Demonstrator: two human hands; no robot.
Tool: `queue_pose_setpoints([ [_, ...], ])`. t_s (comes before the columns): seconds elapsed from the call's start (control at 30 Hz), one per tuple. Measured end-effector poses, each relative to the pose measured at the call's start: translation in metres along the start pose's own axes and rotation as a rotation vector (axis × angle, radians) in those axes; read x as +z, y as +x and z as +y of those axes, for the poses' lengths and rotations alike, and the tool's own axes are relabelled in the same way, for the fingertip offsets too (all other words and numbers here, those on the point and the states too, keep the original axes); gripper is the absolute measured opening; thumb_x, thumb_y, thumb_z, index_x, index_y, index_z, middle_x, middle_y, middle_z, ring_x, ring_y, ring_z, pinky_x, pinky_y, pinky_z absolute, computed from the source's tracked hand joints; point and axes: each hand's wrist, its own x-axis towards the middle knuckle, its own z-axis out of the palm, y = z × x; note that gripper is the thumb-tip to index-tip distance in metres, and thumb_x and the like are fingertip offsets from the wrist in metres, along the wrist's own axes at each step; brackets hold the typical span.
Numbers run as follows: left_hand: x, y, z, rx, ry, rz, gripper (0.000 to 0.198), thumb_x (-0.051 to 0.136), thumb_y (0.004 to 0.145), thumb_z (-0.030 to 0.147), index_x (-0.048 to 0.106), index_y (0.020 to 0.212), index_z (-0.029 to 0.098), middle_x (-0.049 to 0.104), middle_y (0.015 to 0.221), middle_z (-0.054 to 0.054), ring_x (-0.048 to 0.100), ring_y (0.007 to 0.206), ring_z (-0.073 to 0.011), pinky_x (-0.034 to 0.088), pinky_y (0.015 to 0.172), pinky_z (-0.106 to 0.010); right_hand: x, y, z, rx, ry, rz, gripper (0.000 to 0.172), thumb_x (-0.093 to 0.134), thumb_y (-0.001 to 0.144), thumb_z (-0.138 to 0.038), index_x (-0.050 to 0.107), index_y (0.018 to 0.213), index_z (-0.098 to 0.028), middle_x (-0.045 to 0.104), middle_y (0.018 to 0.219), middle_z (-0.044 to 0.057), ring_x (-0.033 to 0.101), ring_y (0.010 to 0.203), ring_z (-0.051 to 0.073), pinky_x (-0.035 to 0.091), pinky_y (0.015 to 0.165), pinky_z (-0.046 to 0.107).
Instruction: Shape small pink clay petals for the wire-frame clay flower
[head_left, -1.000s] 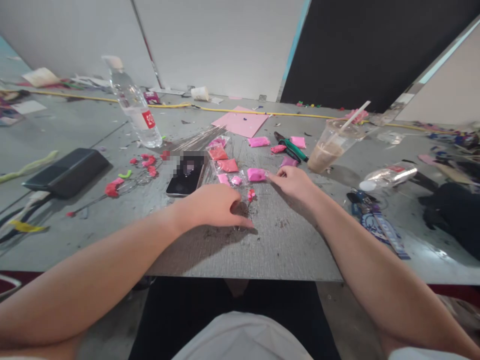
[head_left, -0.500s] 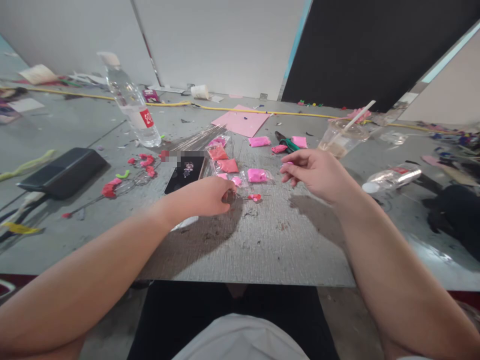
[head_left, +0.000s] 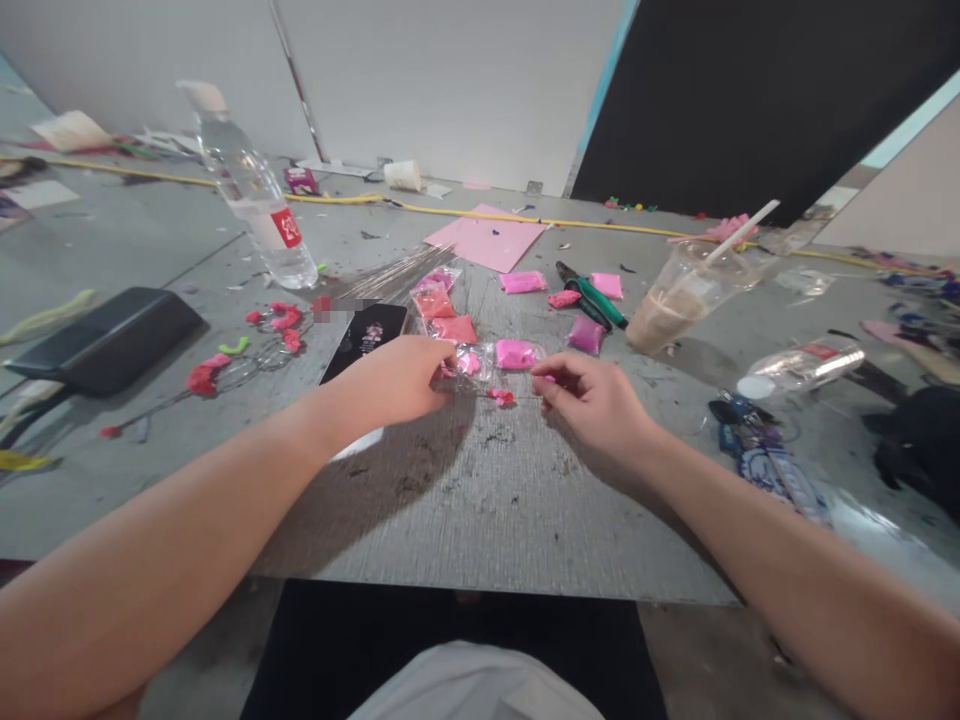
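Observation:
My left hand (head_left: 416, 375) is low over the table with its fingers curled down beside an opened clear packet of pink clay (head_left: 469, 362). Its fingertips are partly hidden, so what they grip I cannot make out. Just right of it lies a small red and pink clay piece (head_left: 500, 398), seemingly on a thin wire. My right hand (head_left: 589, 400) pinches a small bit of pink clay (head_left: 550, 378) between thumb and fingers, close to a bright pink clay packet (head_left: 517, 354). Red-orange clay packets (head_left: 452, 329) and a phone (head_left: 367, 335) are beyond my left hand.
Green-handled pliers (head_left: 598, 300), a purple packet (head_left: 585, 334) and a drink cup with straw (head_left: 675, 300) stand or lie at right. A water bottle (head_left: 259, 200), red clay pieces on wires (head_left: 206, 375) and a black device (head_left: 112, 335) are at left. Pink paper (head_left: 487, 240) lies behind.
My right hand has moved left and down toward the bright pink packet, bringing the pink clay bit along. My left hand has shifted slightly left. The purple packet and pliers now show more fully.

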Motion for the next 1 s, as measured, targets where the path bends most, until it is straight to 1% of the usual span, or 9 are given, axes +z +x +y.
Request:
queue_pose_setpoints([
  [0.1,0.001,0.002,-0.002,-0.027,0.010,0.026,0.014,0.070,0.079,0.026,0.060,0.071,0.023,0.068,0.068,-0.001,0.060,0.062,-0.0193,0.038,0.062,-0.033,0.003,0.003,0.019,0.051,0.069,0.027,0.024,0.071,0.092,-0.043,0.066,0.104,-0.023,0.075,0.092,0.005,0.072,0.073,0.019,0.057,0.068,0.035],
  [0.27,0.004,0.004,-0.009,-0.083,0.044,0.056,0.011,0.072,0.081,0.033,0.068,0.080,0.022,0.070,0.075,-0.004,0.061,0.066,-0.0212,0.038,0.063,-0.034,-0.003,0.006,0.024,0.130,0.163,-0.009,0.036,0.073,0.089,-0.057,0.067,0.093,-0.022,0.071,0.079,0.003,0.068,0.062,0.017,0.053,0.058,0.031],
  [0.37,0.002,0.001,-0.007,-0.132,0.094,0.090,0.034,0.075,0.082,0.041,0.072,0.109,0.021,0.071,0.089,-0.009,0.065,0.077,-0.0260,0.042,0.067,-0.036,-0.006,0.002,0.021,0.053,0.040,-0.017,0.031,0.070,0.093,-0.054,0.073,0.092,-0.022,0.073,0.079,0.003,0.067,0.064,0.017,0.054,0.061,0.032],
  [0.47,-0.001,-0.003,0.005,-0.176,0.113,0.176,0.065,0.073,0.085,0.044,0.057,0.144,0.021,0.069,0.111,-0.014,0.068,0.089,-0.0290,0.048,0.074,-0.038,-0.005,-0.003,0.018,-0.081,-0.071,-0.025,0.017,0.071,0.094,-0.040,0.077,0.100,-0.024,0.078,0.095,0.006,0.071,0.080,0.020,0.057,0.070,0.034],
  [0.57,0.000,-0.009,0.032,-0.117,-0.060,0.186,0.048,0.066,0.092,0.041,0.063,0.135,0.020,0.073,0.101,-0.009,0.068,0.082,-0.0234,0.049,0.071,-0.035,0.001,-0.010,0.010,-0.219,-0.072,-0.042,0.013,0.070,0.093,-0.027,0.075,0.106,-0.024,0.077,0.106,0.007,0.072,0.088,0.020,0.058,0.072,0.033],
  [0.67,0.007,-0.018,0.060,-0.141,-0.385,-0.006,0.035,0.065,0.094,0.049,0.071,0.115,0.022,0.075,0.087,-0.003,0.068,0.071,-0.0188,0.049,0.062,-0.030,0.009,-0.020,-0.002,-0.314,-0.112,-0.065,0.004,0.073,0.092,-0.025,0.070,0.094,-0.024,0.074,0.085,0.002,0.067,0.072,0.017,0.055,0.066,0.031],
  [0.73,0.013,-0.025,0.071,-0.146,-0.490,-0.159,0.029,0.065,0.094,0.049,0.073,0.099,0.021,0.075,0.082,-0.003,0.068,0.070,-0.0188,0.049,0.058,-0.030,0.016,-0.027,-0.008,-0.433,-0.187,-0.030,0.007,0.068,0.095,-0.023,0.067,0.088,-0.024,0.073,0.080,0.001,0.066,0.072,0.017,0.054,0.066,0.031],
  [0.87,0.026,-0.034,0.068,-0.104,-0.621,-0.165,0.019,0.066,0.094,0.039,0.073,0.091,0.022,0.074,0.080,-0.002,0.068,0.073,-0.0174,0.052,0.064,-0.029,0.027,-0.033,-0.010,-0.687,-0.270,-0.009,0.010,0.060,0.101,-0.019,0.069,0.099,-0.024,0.074,0.093,0.006,0.065,0.084,0.020,0.057,0.076,0.037],
  [1.0,0.034,-0.034,0.052,-0.191,-0.838,-0.123,0.018,0.070,0.092,0.039,0.074,0.092,0.022,0.074,0.079,-0.001,0.068,0.071,-0.0164,0.054,0.064,-0.028,0.033,-0.026,-0.006,-0.712,-0.358,0.044,0.013,0.063,0.100,-0.021,0.070,0.111,-0.023,0.074,0.100,0.008,0.064,0.089,0.022,0.058,0.075,0.038],
])
